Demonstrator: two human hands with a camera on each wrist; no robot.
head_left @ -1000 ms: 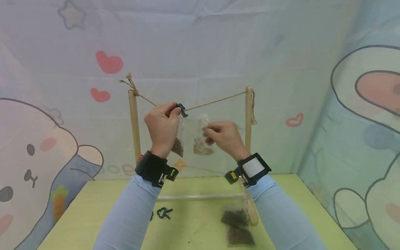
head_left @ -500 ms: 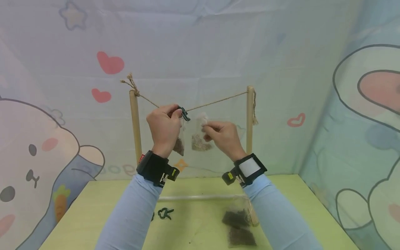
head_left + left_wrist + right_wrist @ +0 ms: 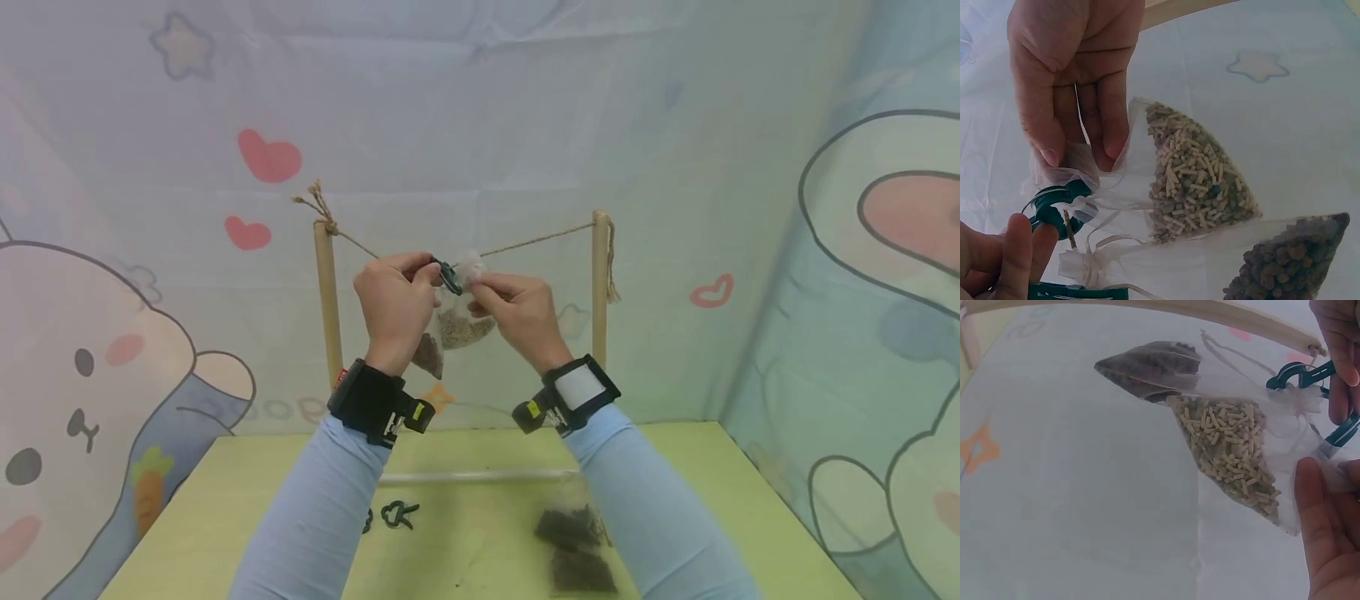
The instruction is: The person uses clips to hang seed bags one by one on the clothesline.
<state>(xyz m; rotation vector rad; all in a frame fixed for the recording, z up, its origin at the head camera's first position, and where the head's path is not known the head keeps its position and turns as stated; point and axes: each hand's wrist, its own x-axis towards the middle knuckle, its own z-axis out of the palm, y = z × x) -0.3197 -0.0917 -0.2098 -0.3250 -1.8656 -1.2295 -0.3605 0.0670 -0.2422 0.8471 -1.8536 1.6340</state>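
My left hand (image 3: 396, 308) pinches the handles of a dark green plastic clip (image 3: 1054, 209) at the rope (image 3: 532, 243). In the left wrist view the clip's jaws stand spread right at the top of a sheer drawstring bag (image 3: 1200, 175) of pale pellets. My right hand (image 3: 521, 315) pinches that bag by its top, with thumb and fingers on the gauzy fabric (image 3: 1079, 165). The pellets hang below, tilted to one side. Close beside it hangs a second sheer bag (image 3: 1291, 259) of brown granules, its tied neck at another green clip (image 3: 1079, 292).
Two wooden posts (image 3: 326, 292) carry the rope, with a pale bar (image 3: 480, 477) low between them. On the table (image 3: 678, 492) lie green clips (image 3: 399, 514) behind the left sleeve and two dark-filled sheer bags (image 3: 581, 571) near the right sleeve. A printed cloth backdrop stands behind.
My right hand has moved left and slightly up, bringing the pellet bag's top to the clip. My left hand stays at the rope, and the clip in it has tilted.
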